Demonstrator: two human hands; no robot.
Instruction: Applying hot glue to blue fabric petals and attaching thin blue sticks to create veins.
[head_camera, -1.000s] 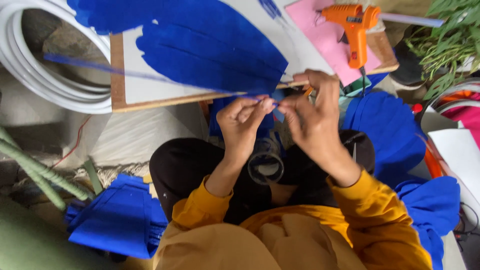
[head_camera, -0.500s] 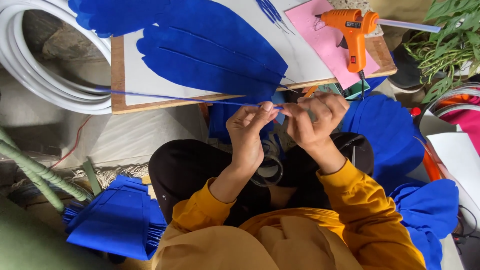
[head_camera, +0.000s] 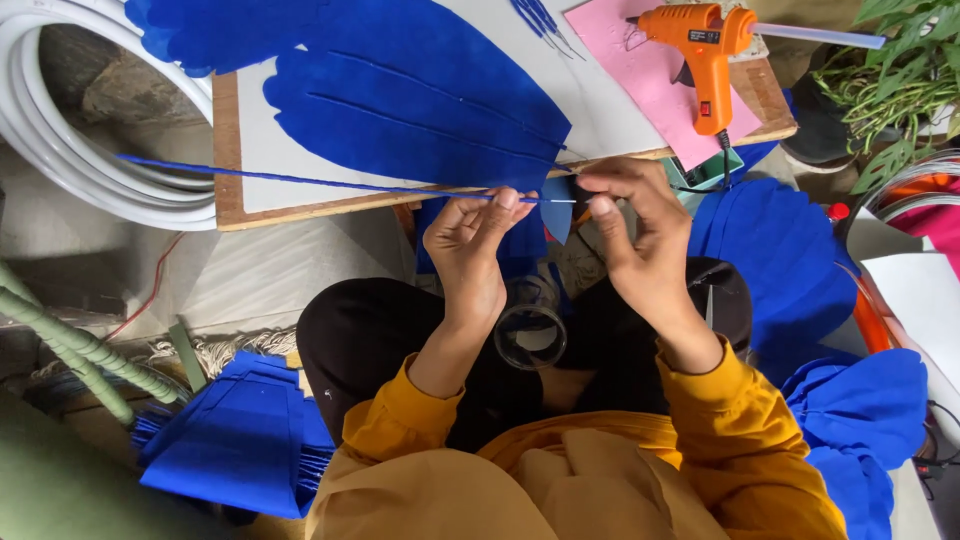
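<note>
- Head view, centre: left hand raised over the lap, thumb and forefinger pinched on a thin blue-wrapped wire that runs far out to the left, level with the front edge of the wooden board.
- Right hand just beside it, fingertips pressed together on the wire's near end and on a small blue leaf-shaped piece between the two hands.
- Below the hands, on the dark lap: a clear tape roll.
- On the board: large blue feather-shaped cutouts over white sheet, a pink sheet at the right end, and on it an orange glue gun, nozzle to the left; small dark label on its body, too small to read.
- Left edge: coiled white tubing; lower left, a stack of blue fan-shaped pieces.
- Right: more blue cutouts, green plant leaves in the top corner.
</note>
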